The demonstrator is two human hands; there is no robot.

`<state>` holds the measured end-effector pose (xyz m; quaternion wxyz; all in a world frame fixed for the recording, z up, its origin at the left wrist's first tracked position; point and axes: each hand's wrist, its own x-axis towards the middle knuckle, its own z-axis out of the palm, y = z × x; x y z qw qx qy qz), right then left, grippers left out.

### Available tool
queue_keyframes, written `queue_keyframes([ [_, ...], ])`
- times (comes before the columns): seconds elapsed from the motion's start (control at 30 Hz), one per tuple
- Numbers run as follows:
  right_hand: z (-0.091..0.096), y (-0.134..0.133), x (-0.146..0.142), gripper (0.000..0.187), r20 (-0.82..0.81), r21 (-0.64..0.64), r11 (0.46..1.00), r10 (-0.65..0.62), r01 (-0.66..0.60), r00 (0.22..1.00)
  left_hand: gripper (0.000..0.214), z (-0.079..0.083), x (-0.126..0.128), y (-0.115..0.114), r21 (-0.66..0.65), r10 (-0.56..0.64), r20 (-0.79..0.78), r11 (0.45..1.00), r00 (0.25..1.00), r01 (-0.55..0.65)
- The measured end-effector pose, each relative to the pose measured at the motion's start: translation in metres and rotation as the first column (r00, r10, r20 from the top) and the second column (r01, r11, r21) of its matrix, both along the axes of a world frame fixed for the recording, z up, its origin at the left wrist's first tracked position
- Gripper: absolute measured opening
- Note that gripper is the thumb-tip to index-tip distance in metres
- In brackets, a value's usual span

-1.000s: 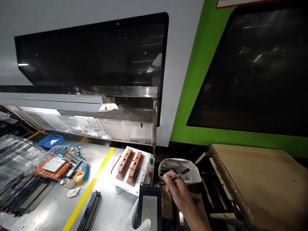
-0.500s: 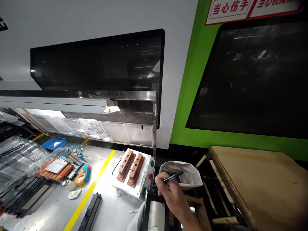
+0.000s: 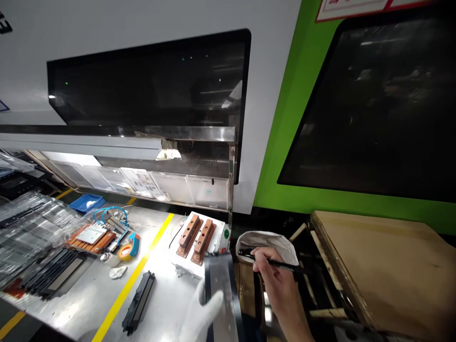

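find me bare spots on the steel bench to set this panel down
The steel bench has bare room between the black bar and the panel in the left hand, and a patch between the yellow line and the black strips. The far left is crowded: orange tray, blue tubing, tape roll and wrapped stack.

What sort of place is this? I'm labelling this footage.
Probably a factory production area: a large grey-and-green machine, a red-bordered safety sign, and copper blocks on a white plate.
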<state>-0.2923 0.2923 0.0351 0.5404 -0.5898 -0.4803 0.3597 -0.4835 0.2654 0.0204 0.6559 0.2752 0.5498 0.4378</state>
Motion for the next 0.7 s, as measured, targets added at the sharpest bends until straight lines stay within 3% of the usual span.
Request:
queue_keyframes([
  [0.13,-0.012,-0.059,0.002,0.026,0.037,0.01,0.997,0.072,-0.073,0.997,0.071,-0.001,0.001,0.019,-0.072,0.174,0.126,0.984,0.977,-0.166],
  [0.27,-0.026,-0.099,-0.006,0.015,0.194,0.029,0.998,0.05,-0.057,0.98,0.064,0.014,0.003,0.034,-0.109,0.338,0.204,0.941,0.919,-0.321],
  [0.43,-0.026,-0.1,-0.009,0.012,0.225,0.045,0.995,0.077,-0.09,0.971,0.049,0.029,0.012,0.037,-0.095,0.337,0.194,0.941,0.921,-0.324],
  [0.57,-0.026,-0.094,-0.006,0.013,0.302,0.031,0.992,0.104,-0.119,0.948,0.054,0.03,0.014,0.035,-0.122,0.318,0.212,0.947,0.924,-0.298],
  [0.7,-0.029,-0.095,-0.007,0.015,0.312,0.046,0.988,0.127,-0.148,0.941,0.048,0.028,0.01,0.037,-0.094,0.372,0.176,0.928,0.912,-0.36],
])
